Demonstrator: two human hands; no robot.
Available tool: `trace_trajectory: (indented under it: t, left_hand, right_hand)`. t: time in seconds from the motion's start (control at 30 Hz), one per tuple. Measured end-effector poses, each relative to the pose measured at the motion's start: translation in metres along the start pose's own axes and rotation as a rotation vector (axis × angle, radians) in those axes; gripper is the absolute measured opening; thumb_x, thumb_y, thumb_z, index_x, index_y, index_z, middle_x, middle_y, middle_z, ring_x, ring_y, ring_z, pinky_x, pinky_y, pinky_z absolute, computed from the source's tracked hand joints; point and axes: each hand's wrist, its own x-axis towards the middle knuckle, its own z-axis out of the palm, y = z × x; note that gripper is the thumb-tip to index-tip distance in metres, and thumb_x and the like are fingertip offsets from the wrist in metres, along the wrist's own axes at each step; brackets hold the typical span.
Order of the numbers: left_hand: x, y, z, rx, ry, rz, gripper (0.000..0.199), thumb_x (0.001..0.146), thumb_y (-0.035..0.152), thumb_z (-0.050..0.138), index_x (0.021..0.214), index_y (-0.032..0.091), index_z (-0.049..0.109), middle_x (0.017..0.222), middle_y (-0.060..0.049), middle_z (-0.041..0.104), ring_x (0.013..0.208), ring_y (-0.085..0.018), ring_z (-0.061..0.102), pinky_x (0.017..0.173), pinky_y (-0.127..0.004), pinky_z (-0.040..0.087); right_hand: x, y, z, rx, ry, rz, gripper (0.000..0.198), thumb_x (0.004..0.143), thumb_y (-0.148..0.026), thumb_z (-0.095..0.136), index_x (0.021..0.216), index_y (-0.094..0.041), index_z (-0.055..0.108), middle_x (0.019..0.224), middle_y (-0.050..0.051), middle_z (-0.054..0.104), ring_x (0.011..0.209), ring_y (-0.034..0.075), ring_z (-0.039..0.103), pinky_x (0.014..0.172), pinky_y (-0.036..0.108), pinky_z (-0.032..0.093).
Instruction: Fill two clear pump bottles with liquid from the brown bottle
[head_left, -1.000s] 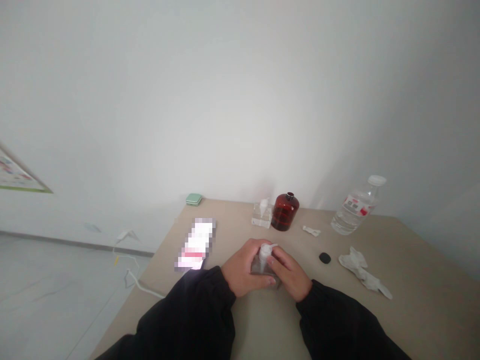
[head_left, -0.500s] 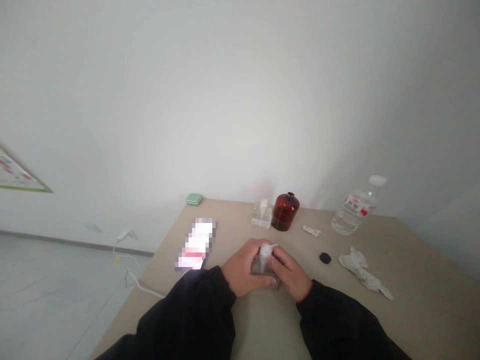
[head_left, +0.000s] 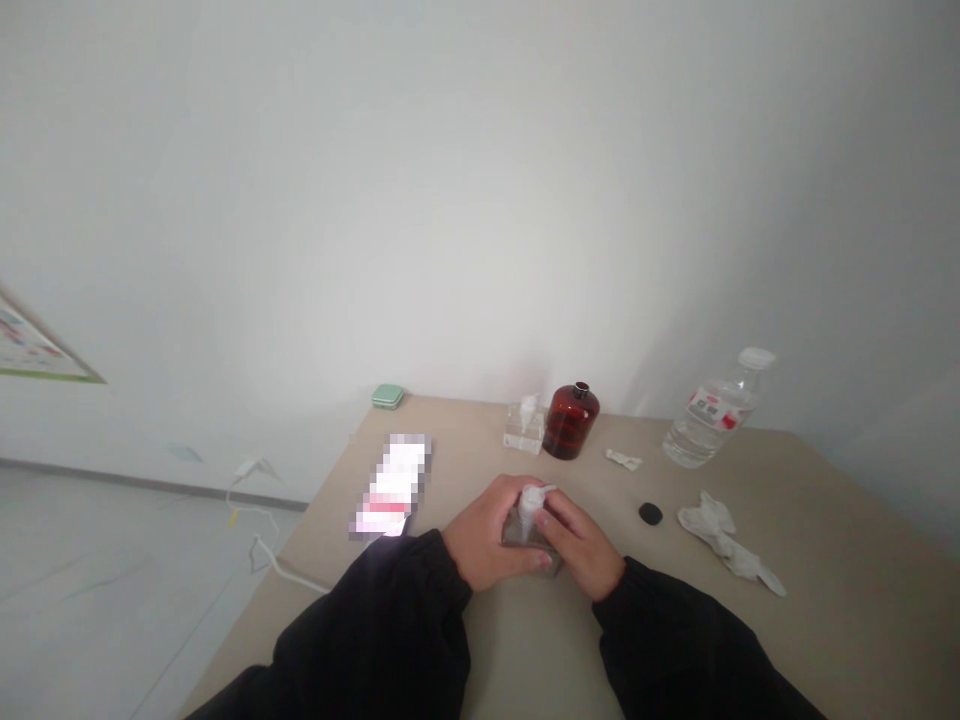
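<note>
My left hand (head_left: 487, 535) is closed around the left side of a small clear, square container (head_left: 517, 530), its thumb along the front. A white twisted piece (head_left: 532, 505) stands in the container's top. My right hand (head_left: 581, 545) is closed on the right side, with its thumb near the base of the white piece. Both hands partly hide the container, which is held over the near middle of the table. Behind them stands a similar clear square container (head_left: 523, 440) with a white tuft on top. Beside that is an open dark-red bottle (head_left: 570, 423).
A blurred-out lit phone (head_left: 394, 485) lies left on the table (head_left: 540, 660), a green case (head_left: 388, 397) behind it. Rightward are a black disc (head_left: 650, 513), a crumpled white scrap (head_left: 623, 460), a crumpled white piece (head_left: 724, 540) and a capped water bottle (head_left: 712, 415). A wall closes the back.
</note>
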Motion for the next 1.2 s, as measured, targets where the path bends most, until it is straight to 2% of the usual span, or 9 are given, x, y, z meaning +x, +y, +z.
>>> trace_trajectory:
  t: [0.63, 0.97, 1.2]
  left_hand:
    - [0.0002, -0.0006, -0.0002, 0.004, 0.006, 0.002, 0.071, 0.067, 0.025, 0.08, 0.129, 0.021, 0.045, 0.12, -0.009, 0.053, 0.11, -0.027, 0.053, 0.095, -0.039, 0.043]
    - [-0.0002, -0.002, -0.0002, -0.004, 0.008, 0.01, 0.072, 0.067, 0.024, 0.079, 0.129, 0.021, 0.044, 0.121, -0.009, 0.053, 0.111, -0.027, 0.052, 0.096, -0.039, 0.043]
    - [0.0001, -0.002, -0.0004, 0.001, 0.006, -0.002, 0.073, 0.066, 0.025, 0.08, 0.129, 0.021, 0.045, 0.12, -0.009, 0.053, 0.11, -0.027, 0.053, 0.096, -0.04, 0.043]
  right_hand:
    - [-0.0001, 0.0006, -0.0002, -0.004, 0.005, -0.003, 0.039, 0.088, -0.055, 0.046, 0.087, -0.019, 0.059, 0.085, 0.003, 0.055, 0.082, 0.021, 0.053, 0.076, 0.034, 0.044]
    - [-0.0002, 0.0049, 0.0002, 0.009, -0.015, -0.005, 0.038, 0.089, -0.053, 0.045, 0.093, -0.018, 0.059, 0.086, 0.004, 0.055, 0.082, 0.021, 0.052, 0.075, 0.034, 0.043]
    - [0.0004, 0.0041, 0.0007, 0.011, -0.006, -0.003, 0.039, 0.088, -0.055, 0.046, 0.088, -0.018, 0.058, 0.084, 0.003, 0.054, 0.081, 0.02, 0.052, 0.074, 0.034, 0.043]
